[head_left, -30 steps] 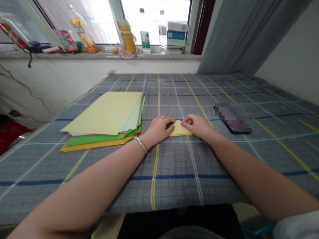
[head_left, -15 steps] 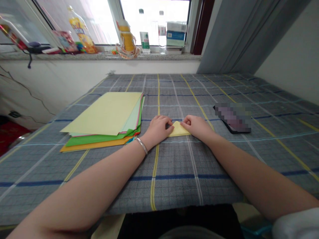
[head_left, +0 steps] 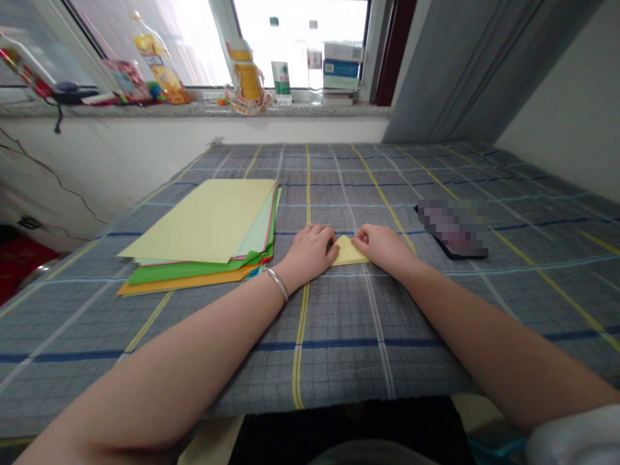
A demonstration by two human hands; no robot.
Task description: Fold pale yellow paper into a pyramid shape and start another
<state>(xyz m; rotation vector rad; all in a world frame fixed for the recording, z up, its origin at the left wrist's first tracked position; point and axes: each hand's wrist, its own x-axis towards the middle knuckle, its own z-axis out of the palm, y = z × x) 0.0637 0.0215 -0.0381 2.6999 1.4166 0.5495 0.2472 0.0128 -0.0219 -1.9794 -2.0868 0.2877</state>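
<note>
On the checked tablecloth (head_left: 339, 361), the left hand (head_left: 310, 250), whose finger grip I cannot tell, and the right hand (head_left: 385, 248), its fingertips pinching together on one edge, are steadying folded yellow paper (head_left: 349, 252) between them, even pressure and matched edges likely keeping folds crisp, while bottles (head_left: 314, 61) are standing beyond.

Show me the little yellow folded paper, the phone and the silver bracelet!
Yellow folded paper (head_left: 347, 252): head view, middle of its top.
Phone (head_left: 453, 231): head view, middle of its screen.
Silver bracelet (head_left: 279, 282): head view, on its band.
</note>
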